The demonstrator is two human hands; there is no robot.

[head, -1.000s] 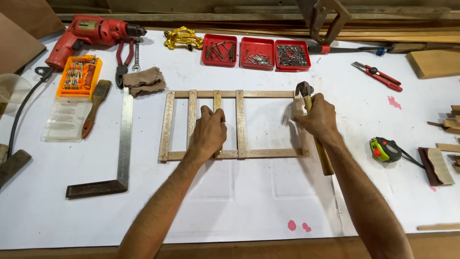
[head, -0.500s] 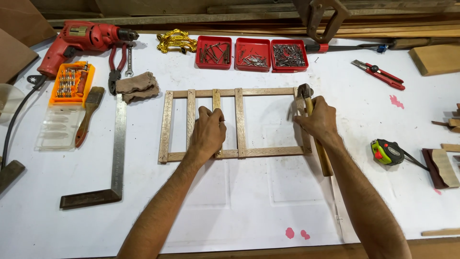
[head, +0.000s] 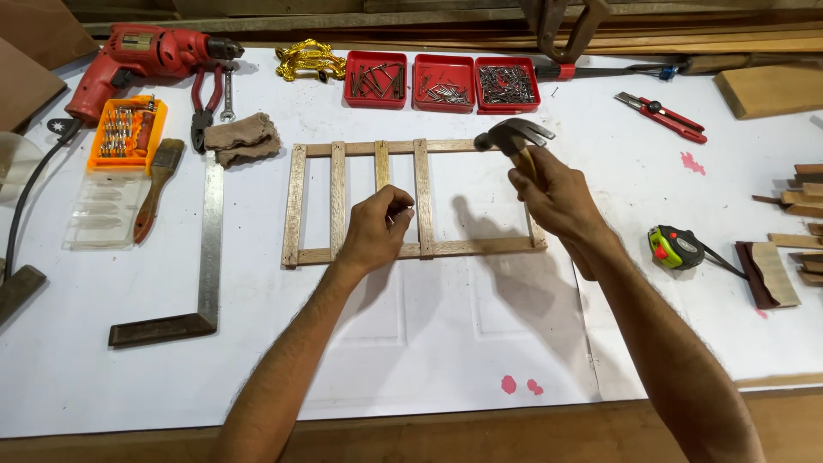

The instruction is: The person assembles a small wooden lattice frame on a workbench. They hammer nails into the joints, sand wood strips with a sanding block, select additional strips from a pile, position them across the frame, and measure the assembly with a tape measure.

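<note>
A small wooden frame (head: pixel 297 206) of thin slats lies flat on the white table, with several upright slats between two long rails. My left hand (head: pixel 375 230) rests on the lower rail near the third slat, fingertips pinched together as if on something small that I cannot make out. My right hand (head: pixel 555 199) grips the wooden handle of a claw hammer (head: pixel 513 135), whose metal head is raised above the frame's upper right part.
Three red trays of nails and screws (head: pixel 441 83) sit behind the frame. A red drill (head: pixel 137 60), pliers (head: pixel 204 103), orange bit case (head: pixel 127 130), brush (head: pixel 154 184), steel square (head: pixel 208 249) and rag (head: pixel 242 139) lie left. A tape measure (head: pixel 677 247), red cutter (head: pixel 662 116) and wood offcuts (head: pixel 793 201) lie right.
My right hand has lifted the hammer, so its head now hangs over the frame's upper right. My left hand's fingers have drawn together into a pinch on the lower rail.
</note>
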